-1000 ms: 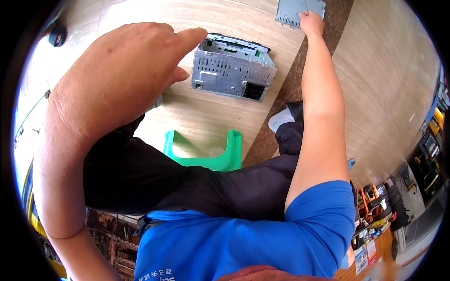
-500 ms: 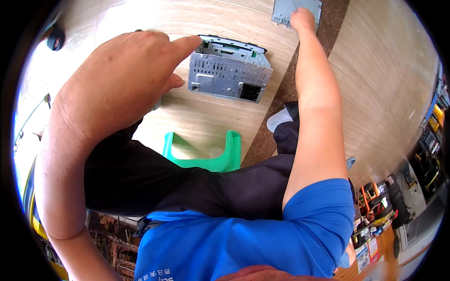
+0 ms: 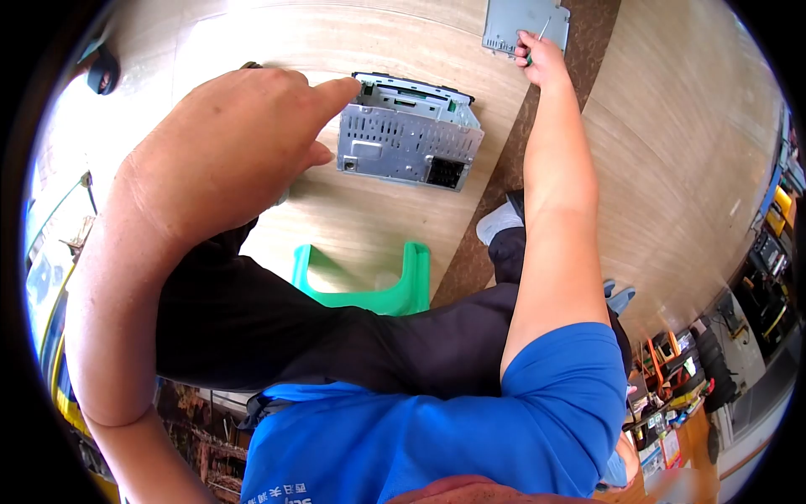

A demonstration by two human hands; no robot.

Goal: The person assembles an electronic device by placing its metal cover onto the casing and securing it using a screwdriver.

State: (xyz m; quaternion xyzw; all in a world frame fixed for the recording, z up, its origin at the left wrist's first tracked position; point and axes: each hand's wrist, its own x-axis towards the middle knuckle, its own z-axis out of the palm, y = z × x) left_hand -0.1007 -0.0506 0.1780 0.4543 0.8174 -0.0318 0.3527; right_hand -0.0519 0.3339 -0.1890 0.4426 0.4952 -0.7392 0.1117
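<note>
A car stereo (image 3: 407, 143) with a perforated metal case and exposed top stands on the floor. My left hand (image 3: 235, 147) is at its left side, index finger stretched to the upper corner and thumb apart. Whether that fingertip touches the case, I cannot tell; the other fingers are hidden. Farther off at the upper right, my right hand (image 3: 541, 59) is closed around a screwdriver (image 3: 545, 28), its thin shaft pointing up and away. Beneath and beyond this hand lies a flat grey metal cover (image 3: 509, 23) with slots along its near edge.
A green plastic stool (image 3: 369, 294) is close to my legs. A dark brown strip (image 3: 579, 59) crosses the pale tiled floor. Shelves with tools and boxes (image 3: 672, 378) stand at the lower right. A dark round object (image 3: 103, 71) is at the upper left.
My right hand has drawn back slightly from the metal cover, and the screwdriver now shows in it. My left hand keeps its place beside the stereo. The whole view has shifted a little.
</note>
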